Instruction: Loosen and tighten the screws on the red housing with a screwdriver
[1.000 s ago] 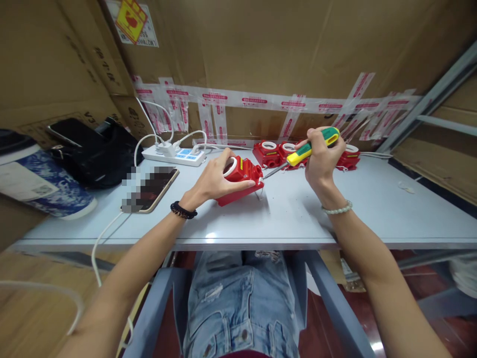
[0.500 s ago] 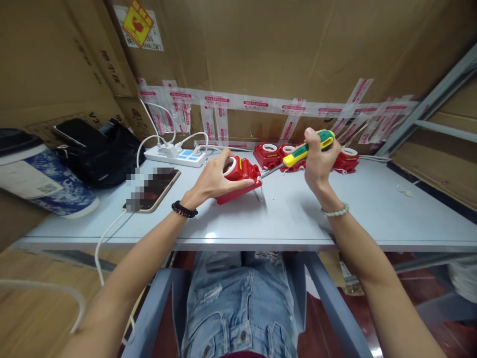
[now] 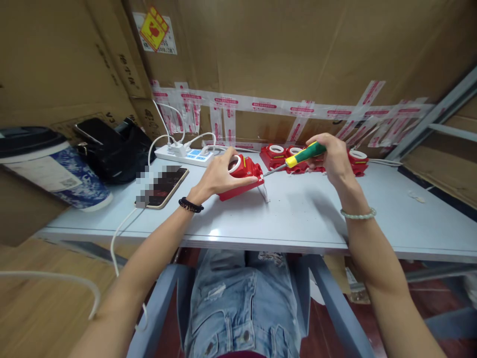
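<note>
My left hand [image 3: 219, 174] is wrapped round a red plastic housing [image 3: 242, 185] with a white ring on top, holding it tilted on the table. A thin white cord [image 3: 266, 193] hangs from the housing's right end. In my right hand [image 3: 331, 154] is a screwdriver [image 3: 301, 155] with a green and yellow handle. Its metal shaft points left and its tip meets the housing's right end, near the cord; the exact contact is too small to make out. Behind, a red housing [image 3: 274, 158] of the same kind stands in a row with others, partly hidden by my right hand.
A phone [image 3: 167, 186] lies left on the white table [image 3: 298, 223], with a power strip [image 3: 184, 155] behind it. Further left are a blue-and-white cup [image 3: 74, 174] and a black bag [image 3: 119, 159]. A cardboard box [image 3: 261, 54] walls off the back.
My right hand has turned over round the screwdriver handle, its back now more upward. The tip stays at the housing's end. The whole view has shifted slightly.
</note>
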The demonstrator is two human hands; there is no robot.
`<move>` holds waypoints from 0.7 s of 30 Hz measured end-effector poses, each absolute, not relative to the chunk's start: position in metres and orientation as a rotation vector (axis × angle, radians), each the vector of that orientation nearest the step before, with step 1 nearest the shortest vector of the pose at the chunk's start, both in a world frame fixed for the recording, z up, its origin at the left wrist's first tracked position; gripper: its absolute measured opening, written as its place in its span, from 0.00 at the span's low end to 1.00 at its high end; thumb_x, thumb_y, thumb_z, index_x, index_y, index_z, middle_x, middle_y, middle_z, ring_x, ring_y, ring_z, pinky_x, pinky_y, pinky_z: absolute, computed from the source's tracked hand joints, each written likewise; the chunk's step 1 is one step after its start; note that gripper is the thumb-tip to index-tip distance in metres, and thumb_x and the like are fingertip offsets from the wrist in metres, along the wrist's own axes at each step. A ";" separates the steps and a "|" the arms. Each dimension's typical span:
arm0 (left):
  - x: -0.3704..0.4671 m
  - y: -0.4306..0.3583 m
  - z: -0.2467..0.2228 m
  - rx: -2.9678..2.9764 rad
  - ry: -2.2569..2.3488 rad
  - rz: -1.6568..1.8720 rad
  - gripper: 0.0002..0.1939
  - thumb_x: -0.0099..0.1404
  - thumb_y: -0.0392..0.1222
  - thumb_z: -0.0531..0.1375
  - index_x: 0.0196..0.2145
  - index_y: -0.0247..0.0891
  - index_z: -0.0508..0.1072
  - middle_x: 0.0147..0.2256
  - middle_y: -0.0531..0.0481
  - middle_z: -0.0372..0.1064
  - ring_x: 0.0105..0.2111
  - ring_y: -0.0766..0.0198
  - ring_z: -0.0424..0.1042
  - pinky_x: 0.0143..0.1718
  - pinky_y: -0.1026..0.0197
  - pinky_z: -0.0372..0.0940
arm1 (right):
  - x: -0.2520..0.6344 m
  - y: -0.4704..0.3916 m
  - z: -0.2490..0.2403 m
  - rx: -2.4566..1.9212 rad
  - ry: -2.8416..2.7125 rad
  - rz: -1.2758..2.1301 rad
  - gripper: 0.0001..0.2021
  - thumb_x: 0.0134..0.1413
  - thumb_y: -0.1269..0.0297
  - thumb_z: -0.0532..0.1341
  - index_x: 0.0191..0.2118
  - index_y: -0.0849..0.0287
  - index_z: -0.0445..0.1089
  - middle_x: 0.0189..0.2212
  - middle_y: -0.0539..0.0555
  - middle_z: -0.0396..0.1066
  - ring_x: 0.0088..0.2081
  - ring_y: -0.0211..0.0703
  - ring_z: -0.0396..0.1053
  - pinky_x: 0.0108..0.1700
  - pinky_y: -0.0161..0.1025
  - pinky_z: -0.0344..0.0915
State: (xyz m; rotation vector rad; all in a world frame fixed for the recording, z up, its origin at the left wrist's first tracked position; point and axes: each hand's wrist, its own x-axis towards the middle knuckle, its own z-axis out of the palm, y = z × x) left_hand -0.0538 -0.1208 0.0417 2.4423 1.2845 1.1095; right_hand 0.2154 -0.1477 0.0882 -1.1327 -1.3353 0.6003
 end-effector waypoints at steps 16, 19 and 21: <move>-0.055 -0.125 0.044 2.469 1.298 1.023 0.34 0.44 0.68 0.64 0.37 0.39 0.62 0.30 0.53 0.66 0.27 0.62 0.65 0.30 0.59 0.58 | 0.226 -0.149 0.087 -1.388 -1.600 0.560 0.19 0.51 0.44 0.61 0.25 0.54 0.61 0.09 0.44 0.54 0.11 0.33 0.50 0.13 0.35 0.47; -0.056 -0.125 0.044 2.475 1.304 1.015 0.34 0.44 0.68 0.64 0.38 0.39 0.62 0.29 0.53 0.65 0.27 0.62 0.64 0.30 0.59 0.57 | 0.227 -0.154 0.091 -1.377 -1.623 0.622 0.13 0.48 0.53 0.65 0.29 0.55 0.63 0.12 0.44 0.58 0.14 0.33 0.55 0.15 0.34 0.51; -0.057 -0.125 0.045 2.478 1.304 1.015 0.34 0.44 0.68 0.64 0.38 0.39 0.62 0.27 0.54 0.65 0.25 0.63 0.63 0.29 0.60 0.57 | 0.225 -0.158 0.094 -1.394 -1.590 0.664 0.13 0.45 0.60 0.68 0.32 0.55 0.63 0.15 0.45 0.62 0.16 0.34 0.60 0.17 0.34 0.56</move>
